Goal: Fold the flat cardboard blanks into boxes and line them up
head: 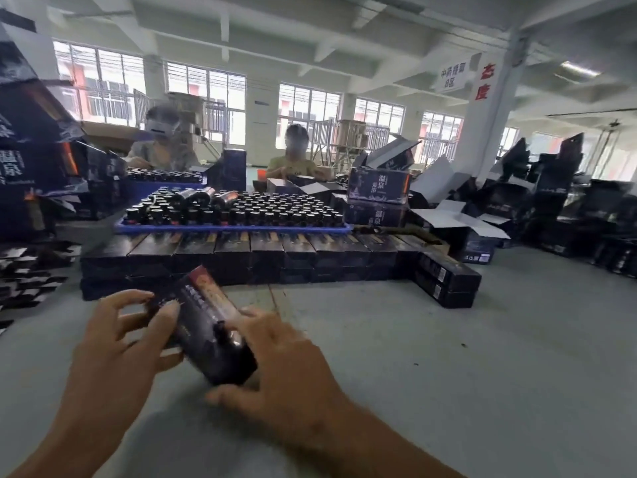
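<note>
We hold one dark box (210, 326) between our two hands just above the grey worktop (431, 357), its long body tilted so the far end points up and away from us and the near end sits low between our palms. Our left hand (117, 343) grips the box's left side, fingers curled over the top edge and thumb underneath. Our right hand (275, 353) curls over the near right end of the box, fingertips on its upper face and thumb spread out below toward the worktop. The frame is blurred around the box, so we cannot tell how its end flaps lie. Just beyond our hands a row of finished boxes (241, 257) stands two high across the worktop, and at its right end, beyond our right hand, two more boxes (448, 281) turn toward us. On top of the row, further from us, a blue tray (234, 229) carries many small dark bottles (248, 208). Out to the left of our left hand flat blanks (24, 277) lie scattered near the worktop's edge. Far past the tray two people (296, 157) sit at work on the other side, and open boxes are piled well off to the right.
</note>
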